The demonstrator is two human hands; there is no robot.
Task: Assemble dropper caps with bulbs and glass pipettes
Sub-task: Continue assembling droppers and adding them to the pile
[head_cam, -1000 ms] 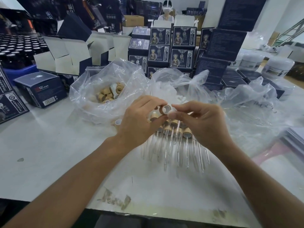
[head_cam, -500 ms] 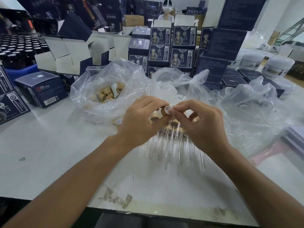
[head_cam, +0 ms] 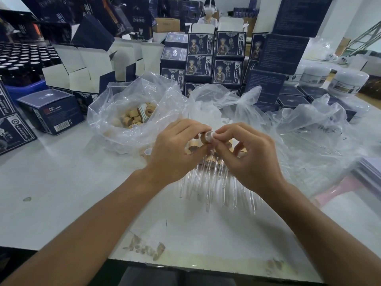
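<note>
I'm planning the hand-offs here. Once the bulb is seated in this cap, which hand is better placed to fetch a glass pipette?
Probably the right hand. It only pinches the white bulb, so it comes free once that seats; the left hand grips the wooden cap. The loose pipettes lie on the right side.

Single head-worn wide-angle view, forward and down, close over the table point(head_cam: 61, 203).

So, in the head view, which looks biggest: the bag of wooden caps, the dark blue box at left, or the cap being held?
1. Bag of wooden caps
2. Dark blue box
3. Held cap
</note>
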